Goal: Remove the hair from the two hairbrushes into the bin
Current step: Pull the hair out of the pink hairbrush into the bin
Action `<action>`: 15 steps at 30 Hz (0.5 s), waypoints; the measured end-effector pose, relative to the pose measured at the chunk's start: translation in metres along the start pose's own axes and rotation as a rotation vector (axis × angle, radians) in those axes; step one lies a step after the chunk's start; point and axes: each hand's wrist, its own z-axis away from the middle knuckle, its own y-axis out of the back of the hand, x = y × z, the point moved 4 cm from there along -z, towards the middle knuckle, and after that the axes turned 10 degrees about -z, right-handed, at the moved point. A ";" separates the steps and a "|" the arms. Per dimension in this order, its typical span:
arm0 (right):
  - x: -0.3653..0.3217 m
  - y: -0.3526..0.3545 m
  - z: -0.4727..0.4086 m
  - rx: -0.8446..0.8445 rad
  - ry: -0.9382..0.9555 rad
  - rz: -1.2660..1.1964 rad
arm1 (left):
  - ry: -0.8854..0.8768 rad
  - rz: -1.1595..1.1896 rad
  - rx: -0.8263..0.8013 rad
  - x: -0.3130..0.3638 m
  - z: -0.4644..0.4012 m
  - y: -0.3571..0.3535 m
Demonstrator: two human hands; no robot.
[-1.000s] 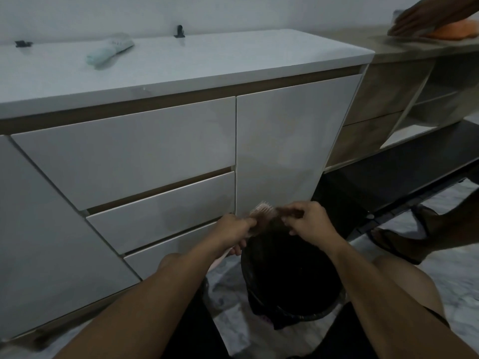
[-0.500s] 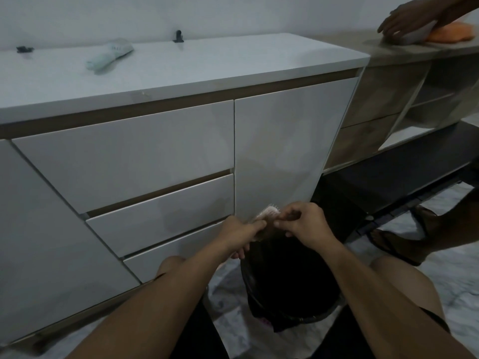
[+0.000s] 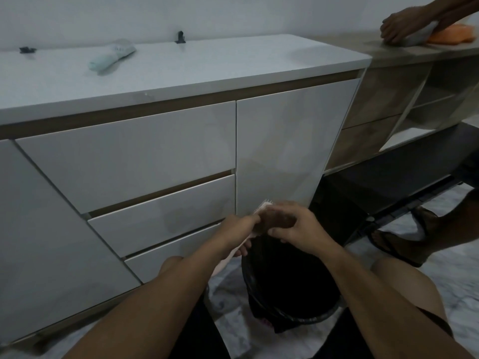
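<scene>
Because you hold the pale hairbrush [image 3: 261, 207] in your left hand [image 3: 234, 233] directly above the black-lined bin [image 3: 290, 288], your right hand [image 3: 298, 228], fingers pinching the brown hair [image 3: 276, 220] on its bristles, can likely drop the clump straight in.

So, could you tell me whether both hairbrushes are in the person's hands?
No, the hands hold one hairbrush; the pale green hairbrush lies on the countertop.
</scene>
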 end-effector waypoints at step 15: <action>-0.003 0.006 -0.001 0.088 -0.018 0.095 | -0.004 -0.038 0.031 -0.002 -0.008 0.001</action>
